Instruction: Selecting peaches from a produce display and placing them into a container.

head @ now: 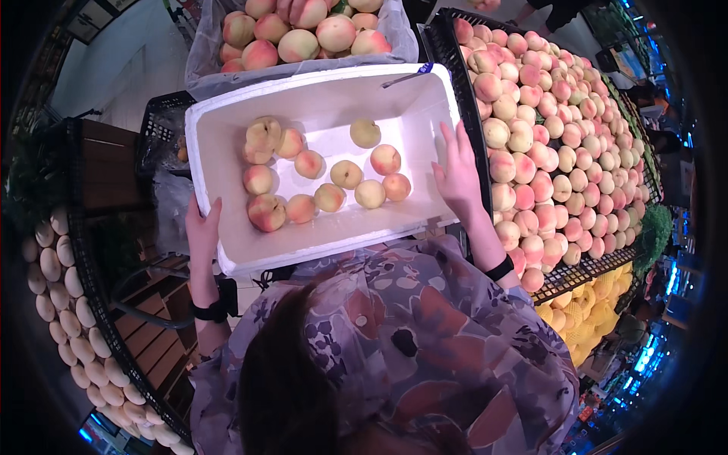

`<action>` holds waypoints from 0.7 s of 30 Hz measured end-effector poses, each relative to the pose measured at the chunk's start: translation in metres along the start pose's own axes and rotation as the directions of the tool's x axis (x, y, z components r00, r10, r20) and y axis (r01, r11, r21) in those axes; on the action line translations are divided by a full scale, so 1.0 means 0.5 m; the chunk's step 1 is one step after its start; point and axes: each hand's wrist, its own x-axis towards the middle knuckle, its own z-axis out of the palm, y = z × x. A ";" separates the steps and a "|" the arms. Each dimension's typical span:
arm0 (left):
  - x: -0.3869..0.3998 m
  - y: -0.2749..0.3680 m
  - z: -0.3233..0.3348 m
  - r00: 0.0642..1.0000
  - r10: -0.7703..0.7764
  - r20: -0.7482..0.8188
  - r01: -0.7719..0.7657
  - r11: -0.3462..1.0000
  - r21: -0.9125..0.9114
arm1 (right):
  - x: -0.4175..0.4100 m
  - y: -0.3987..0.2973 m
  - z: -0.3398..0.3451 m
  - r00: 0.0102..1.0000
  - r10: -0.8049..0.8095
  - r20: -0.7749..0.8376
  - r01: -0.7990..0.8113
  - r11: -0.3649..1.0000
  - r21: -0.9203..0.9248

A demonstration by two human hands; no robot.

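A white foam box (318, 250) is between my two hands, tilted slightly, with several peaches (346, 174) lying loose on its bottom. My left hand (203, 227) grips the box's left wall near the lower corner, thumb inside the rim. My right hand (456, 170) lies over the right wall, its fingers spread along the rim and inner face; its underside is hidden. A thin dark stick or tie with a blue end (424, 68) rests at the box's upper right rim.
Behind the box stands a plastic-lined crate (199, 71) full of peaches. A large black-edged display of peaches (529, 165) slopes away at the right, with net-wrapped yellow fruit (586, 318) below. A black basket (165, 128) and a display of pale oval produce (82, 347) are at the left.
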 end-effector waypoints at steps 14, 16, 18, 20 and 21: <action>-0.042 0.018 0.044 0.957 0.255 -0.138 -0.231 0.959 0.166 | -0.029 -0.081 0.368 0.467 0.084 0.880 0.629 0.669 -0.398; -0.039 0.013 0.044 0.957 0.256 -0.138 -0.237 0.961 0.145 | -0.017 -0.118 0.330 0.453 0.188 0.871 0.418 0.818 -0.394; -0.033 0.016 0.052 0.960 0.245 -0.137 -0.244 0.969 0.021 | -0.021 -0.107 0.358 0.445 0.250 0.860 0.409 0.797 -0.444; -0.027 0.016 0.051 0.961 0.245 -0.126 -0.248 0.969 -0.009 | 0.007 -0.106 0.331 0.411 0.238 0.880 0.398 0.821 -0.408; -0.024 0.018 0.053 0.961 0.246 -0.124 -0.252 0.967 -0.036 | 0.011 -0.099 0.328 0.418 0.257 0.871 0.382 0.821 -0.425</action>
